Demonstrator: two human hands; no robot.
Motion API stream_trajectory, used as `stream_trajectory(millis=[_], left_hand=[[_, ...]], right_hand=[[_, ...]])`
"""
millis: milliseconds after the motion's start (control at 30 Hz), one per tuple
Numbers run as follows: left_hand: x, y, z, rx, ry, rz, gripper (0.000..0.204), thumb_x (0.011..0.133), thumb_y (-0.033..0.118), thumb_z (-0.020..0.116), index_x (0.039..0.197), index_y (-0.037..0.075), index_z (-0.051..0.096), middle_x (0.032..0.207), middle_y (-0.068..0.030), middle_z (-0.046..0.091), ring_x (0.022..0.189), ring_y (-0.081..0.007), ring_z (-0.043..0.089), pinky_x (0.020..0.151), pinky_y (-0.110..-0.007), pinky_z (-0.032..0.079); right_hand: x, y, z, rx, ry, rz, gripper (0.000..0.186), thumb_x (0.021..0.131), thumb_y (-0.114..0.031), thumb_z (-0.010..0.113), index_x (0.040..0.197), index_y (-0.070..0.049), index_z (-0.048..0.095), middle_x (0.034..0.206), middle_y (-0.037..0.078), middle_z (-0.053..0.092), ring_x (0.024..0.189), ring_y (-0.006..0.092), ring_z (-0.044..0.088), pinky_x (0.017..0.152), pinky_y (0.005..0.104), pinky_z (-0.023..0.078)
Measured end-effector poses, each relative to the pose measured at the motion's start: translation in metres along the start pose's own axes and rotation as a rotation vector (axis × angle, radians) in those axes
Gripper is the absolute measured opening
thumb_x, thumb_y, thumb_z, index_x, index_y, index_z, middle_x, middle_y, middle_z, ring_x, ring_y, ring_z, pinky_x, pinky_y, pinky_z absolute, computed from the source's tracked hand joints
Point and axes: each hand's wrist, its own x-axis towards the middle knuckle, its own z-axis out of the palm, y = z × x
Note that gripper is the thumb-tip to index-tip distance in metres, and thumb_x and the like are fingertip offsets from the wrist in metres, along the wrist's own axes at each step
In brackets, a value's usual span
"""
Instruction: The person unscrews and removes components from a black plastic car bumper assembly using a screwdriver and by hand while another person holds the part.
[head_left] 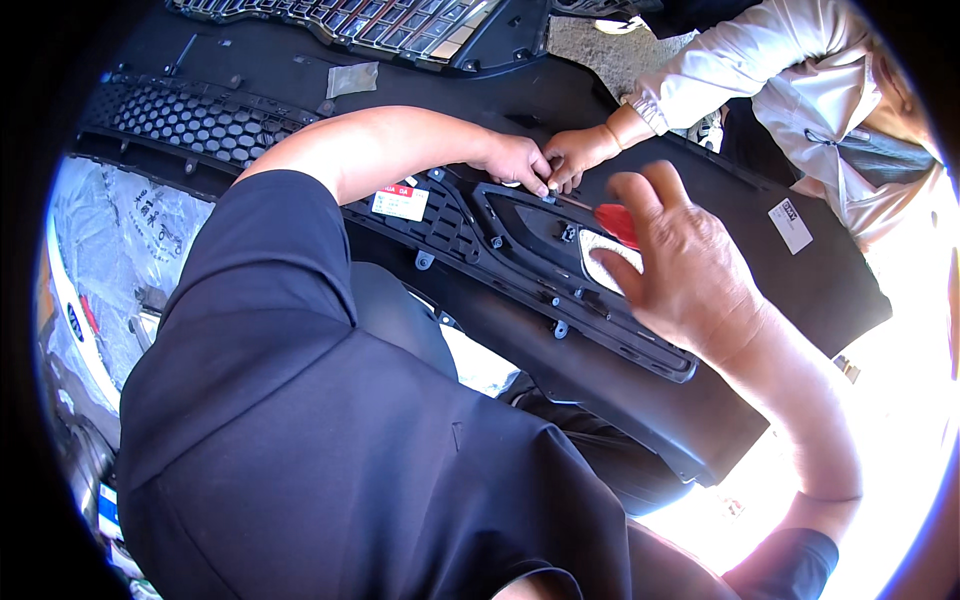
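My left hand point(515, 160) reaches across to a long black plastic trim piece point(520, 262) of a car bumper. Its fingers are pinched together at the trim's upper edge; what they hold is hidden. Touching my fingertips is another person's hand point(583, 153), at the same spot. Above the trim's right part hovers my right hand point(690, 265), thumb and fingers curved and apart. A glossy red piece point(617, 225) shows in the gap between thumb and index finger; I cannot tell whether it is held. Below it lies a whitish textured patch point(605, 262).
A large dark bumper shell point(760, 290) lies beneath, with a white label point(790, 226). Honeycomb mesh point(205, 120), a small clear bag point(352, 79) and a chrome-barred grille point(400, 25) lie farther back. Plastic wrap point(135, 255) is at left; the co-worker point(800, 110) leans in at right.
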Motion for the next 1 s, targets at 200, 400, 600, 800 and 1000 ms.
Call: stream_trajectory(millis=[200,400,600,800,1000], left_hand=[[0.001,-0.007,0.0,0.039,0.013,0.032,0.027,0.099,0.027,0.071,0.119,0.011,0.074,0.064,0.0057,0.047,0.054,-0.0054,0.039,0.048,-0.028,0.034],[0.001,-0.009,0.0,-0.003,0.006,0.034,0.03,0.097,0.028,0.073,0.121,0.011,0.074,0.066,0.005,0.051,0.054,-0.0062,0.042,0.048,-0.028,0.035],[0.002,-0.006,0.0,0.011,0.017,0.02,0.039,0.096,0.027,0.075,0.133,0.015,0.072,0.074,0.0049,0.06,0.056,-0.0069,0.042,0.049,-0.028,0.036],[-0.005,-0.001,-0.002,-0.026,0.011,0.014,0.04,0.096,0.025,0.075,0.133,0.009,0.071,0.077,0.0039,0.063,0.056,-0.0061,0.042,0.049,-0.026,0.037],[0.0,0.001,0.0,0.018,0.03,0.056,0.036,0.096,0.023,0.075,0.13,0.009,0.073,0.085,0.0007,0.068,0.058,-0.0062,0.045,0.049,-0.027,0.038]], right_hand=[[-0.004,0.001,-0.004,-0.158,-0.154,-0.095,0.02,0.096,-0.023,0.068,0.095,-0.004,0.061,0.094,0.013,0.061,0.077,0.0287,0.07,0.064,0.0379,0.059],[0.002,0.002,-0.009,-0.052,-0.189,0.072,0.021,0.099,-0.024,0.065,0.096,-0.003,0.06,0.1,0.014,0.061,0.083,0.0301,0.072,0.065,0.0385,0.059],[-0.006,0.008,0.001,-0.197,-0.135,-0.168,0.022,0.101,-0.025,0.062,0.092,-0.005,0.061,0.089,0.011,0.059,0.07,0.0277,0.069,0.063,0.0397,0.059],[0.002,0.012,-0.01,-0.042,-0.31,0.171,0.028,0.1,-0.026,0.061,0.091,0.0,0.062,0.096,0.017,0.064,0.08,0.0342,0.072,0.066,0.0415,0.057],[-0.014,0.02,0.009,-0.323,-0.202,-0.24,0.017,0.09,-0.016,0.066,0.093,0.0,0.065,0.092,0.012,0.06,0.078,0.0288,0.071,0.063,0.0379,0.059]])
